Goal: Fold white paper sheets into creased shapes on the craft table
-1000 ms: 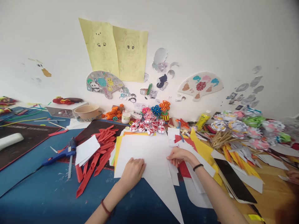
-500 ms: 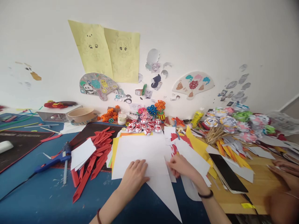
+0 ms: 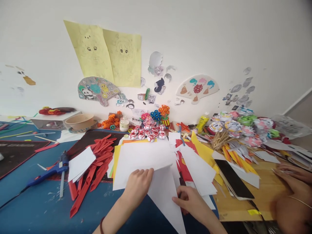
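My left hand [image 3: 137, 185] lies flat on a stack of white paper sheets [image 3: 142, 156], pressing down its near edge. A long white paper triangle [image 3: 165, 201] points toward me from under that stack. My right hand [image 3: 187, 201] pinches the right edge of this triangle near the table's front, fingers curled on the paper. Yellow and orange sheets [image 3: 116, 152] peek out beneath the white stack.
Red paper strips [image 3: 95, 162] and a blue glue gun [image 3: 52, 169] lie left. Small red-white paper pieces [image 3: 146, 134], paper flowers [image 3: 243, 128], a yellow glue bottle [image 3: 202, 122] and a black tablet [image 3: 232, 178] crowd the back and right. Another person's hands [image 3: 291, 175] rest at right.
My right hand slid from the far right side of the white stack toward me, onto the triangle's edge. The view turned right, and another person's hands came into sight.
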Tool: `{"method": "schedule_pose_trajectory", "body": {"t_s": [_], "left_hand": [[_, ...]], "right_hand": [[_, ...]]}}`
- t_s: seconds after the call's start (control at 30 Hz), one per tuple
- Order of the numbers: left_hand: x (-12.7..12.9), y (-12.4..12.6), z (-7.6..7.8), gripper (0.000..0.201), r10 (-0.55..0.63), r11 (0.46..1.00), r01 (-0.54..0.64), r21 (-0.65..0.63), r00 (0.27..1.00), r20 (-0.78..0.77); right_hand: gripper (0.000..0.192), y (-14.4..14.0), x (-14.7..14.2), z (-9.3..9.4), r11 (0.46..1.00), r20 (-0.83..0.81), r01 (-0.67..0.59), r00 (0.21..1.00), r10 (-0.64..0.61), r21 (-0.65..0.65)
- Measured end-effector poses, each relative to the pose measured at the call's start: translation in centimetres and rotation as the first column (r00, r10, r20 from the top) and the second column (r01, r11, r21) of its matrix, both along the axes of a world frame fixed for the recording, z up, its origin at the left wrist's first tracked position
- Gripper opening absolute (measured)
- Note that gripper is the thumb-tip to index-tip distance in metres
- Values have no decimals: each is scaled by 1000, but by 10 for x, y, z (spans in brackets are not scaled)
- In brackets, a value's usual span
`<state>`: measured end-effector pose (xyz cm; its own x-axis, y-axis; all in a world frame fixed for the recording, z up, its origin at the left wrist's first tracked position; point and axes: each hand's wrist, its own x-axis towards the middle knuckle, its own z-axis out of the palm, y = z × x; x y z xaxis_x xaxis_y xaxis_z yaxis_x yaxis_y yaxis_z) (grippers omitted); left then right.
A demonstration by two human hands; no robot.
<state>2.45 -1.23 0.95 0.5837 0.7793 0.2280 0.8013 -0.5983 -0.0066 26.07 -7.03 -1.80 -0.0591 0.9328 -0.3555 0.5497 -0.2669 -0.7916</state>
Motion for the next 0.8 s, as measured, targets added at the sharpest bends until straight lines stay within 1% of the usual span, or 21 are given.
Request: {"method": "schedule_pose_trajectory", "body": {"t_s": [0.07, 0.13, 0.17, 0.23, 0.3, 0.37, 0.43, 0.47, 0.53, 0.57, 0.6, 0.63, 0.67, 0.73, 0.77, 0.8], "left_hand": [[-6, 0, 15, 25, 107, 994, -107, -9, 984, 144], [-15, 0, 31, 28, 190, 982, -176, -72, 931, 310], [-19, 0, 39, 29, 228, 973, -194, -124, 893, 389], [-29, 0, 55, 31, 293, 953, -201, -227, 803, 519], [-40, 1, 70, 32, 330, 940, -189, -285, 721, 609], [-51, 4, 81, 34, 356, 929, -171, -328, 655, 666], [-60, 8, 83, 36, 393, 911, -158, -380, 607, 691], [-64, 11, 79, 37, 416, 901, -165, -402, 592, 690], [-68, 16, 64, 36, 465, 879, -221, -422, 594, 657], [-68, 17, 52, 34, 493, 867, -276, -416, 604, 627], [-67, 18, 39, 31, 526, 847, -324, -422, 632, 570], [-65, 19, 25, 29, 548, 828, -346, -441, 665, 507], [-62, 19, 12, 28, 556, 815, -348, -464, 696, 455], [-58, 17, -9, 26, 589, 782, -376, -497, 708, 391], [-57, 16, -16, 25, 599, 771, -393, -502, 715, 361], [-56, 14, -20, 24, 609, 759, -417, -500, 726, 319]], "right_hand": [[27, 4, -2, 7, 995, -25, -16, 1000, 18, 101], [27, 9, -5, 16, 991, -119, -20, 992, 37, 135], [26, 12, -7, 21, 992, -203, -21, 978, 46, 125], [27, 19, -11, 30, 994, -379, -15, 924, 55, 106], [30, 29, -12, 38, 993, -468, 8, 882, 49, 119], [37, 40, -8, 46, 987, -450, 16, 891, 58, 159], [44, 55, 3, 53, 977, -377, -32, 919, 112, 212], [45, 63, 9, 55, 968, -330, -49, 935, 132, 247], [42, 80, 21, 55, 949, -208, -95, 965, 162, 301], [37, 88, 25, 52, 944, -123, -121, 978, 166, 308], [34, 95, 27, 48, 940, -34, -143, 986, 161, 309], [32, 102, 25, 43, 940, 55, -153, 988, 143, 305], [31, 107, 21, 36, 941, 138, -162, 982, 126, 297], [30, 114, 3, 24, 930, 277, -171, 958, 79, 326], [30, 115, -9, 18, 908, 330, -170, 943, 37, 383], [31, 116, -22, 13, 860, 351, -202, 936, 29, 469]]}}
